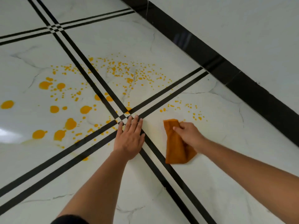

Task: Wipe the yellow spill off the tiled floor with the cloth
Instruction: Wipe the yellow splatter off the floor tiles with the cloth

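1. I am looking down on a glossy floor [161, 191] of large white tiles with faint grey marble veining.
2. Paired black inlay strips [90, 68] run across it in two directions and cross near the middle of my view, and again at the upper left [55, 27].
3. A black skirting band [210, 50] runs diagonally from the top centre to the right edge, where the floor ends.
4. Beyond it rises a pale wall [242, 21], white-grey and lightly veined.
5. A bright patch of reflected light [4, 131] sits on the tiles at the left edge.
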Demonstrator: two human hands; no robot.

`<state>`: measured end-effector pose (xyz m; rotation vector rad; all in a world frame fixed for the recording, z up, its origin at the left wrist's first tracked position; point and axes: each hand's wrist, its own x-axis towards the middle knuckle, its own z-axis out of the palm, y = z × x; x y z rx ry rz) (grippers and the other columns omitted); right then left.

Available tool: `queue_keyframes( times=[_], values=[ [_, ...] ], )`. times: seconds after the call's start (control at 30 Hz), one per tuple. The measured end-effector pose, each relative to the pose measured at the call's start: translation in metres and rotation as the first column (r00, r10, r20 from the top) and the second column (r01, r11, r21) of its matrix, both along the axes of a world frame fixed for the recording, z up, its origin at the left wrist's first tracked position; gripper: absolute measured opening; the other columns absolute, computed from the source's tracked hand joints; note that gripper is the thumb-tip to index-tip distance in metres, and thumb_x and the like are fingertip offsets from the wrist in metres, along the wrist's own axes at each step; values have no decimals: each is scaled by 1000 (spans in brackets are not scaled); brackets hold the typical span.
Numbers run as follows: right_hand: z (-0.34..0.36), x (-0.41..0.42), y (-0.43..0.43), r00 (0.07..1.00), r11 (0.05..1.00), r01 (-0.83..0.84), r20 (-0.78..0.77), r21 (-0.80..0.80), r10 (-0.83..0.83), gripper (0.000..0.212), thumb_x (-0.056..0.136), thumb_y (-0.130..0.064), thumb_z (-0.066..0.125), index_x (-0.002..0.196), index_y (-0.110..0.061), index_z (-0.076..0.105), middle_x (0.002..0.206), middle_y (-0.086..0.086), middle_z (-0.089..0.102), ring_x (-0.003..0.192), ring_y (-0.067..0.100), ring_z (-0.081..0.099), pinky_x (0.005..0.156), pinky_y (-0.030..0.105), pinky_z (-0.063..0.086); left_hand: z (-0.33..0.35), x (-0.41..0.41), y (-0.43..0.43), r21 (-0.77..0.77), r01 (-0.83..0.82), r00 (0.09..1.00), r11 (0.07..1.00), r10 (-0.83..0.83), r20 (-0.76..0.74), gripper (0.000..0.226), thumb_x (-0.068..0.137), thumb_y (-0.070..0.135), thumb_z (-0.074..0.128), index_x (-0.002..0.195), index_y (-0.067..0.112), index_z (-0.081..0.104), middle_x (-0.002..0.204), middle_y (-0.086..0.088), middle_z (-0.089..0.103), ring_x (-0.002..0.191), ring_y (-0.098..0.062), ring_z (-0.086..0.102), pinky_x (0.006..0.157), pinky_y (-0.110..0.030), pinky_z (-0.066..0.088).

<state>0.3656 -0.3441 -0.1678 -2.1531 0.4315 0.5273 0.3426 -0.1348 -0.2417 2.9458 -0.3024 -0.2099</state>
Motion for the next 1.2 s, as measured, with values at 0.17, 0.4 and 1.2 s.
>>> queue_keyframes(
  times=[0.17,0.4,1.2],
  values=[
    [38,21,-44,960,749,196,-278,633,-16,14,93,-20,53,98,-10,63,83,6,68,85,24,64,74,44,56,25,12,-17,-2,-46,999,999,46,-10,59,96,47,7,148,23,-7,157,0,-9,141,-18,-18,109,-40,-16],
    [14,25,-59,951,931,305,-22,202,-307,18,92,-11,48,89,-9,66,96,12,63,89,26,59,74,32,45,26,11,-29,36,-54,995,998,56,-84,58,97,46,9,147,23,-8,157,0,-8,142,-19,-14,108,-40,-15],
    [-82,63,-41,694,523,-371,145,-767,705,78,78,-84,15,146,-47,5,158,4,16,142,38,17,106,63,14,5,41,-36,-23,-227,973,974,226,-46,70,83,55,-8,144,23,-16,152,5,-21,138,-13,-25,112,-38,-18]
  ],
)
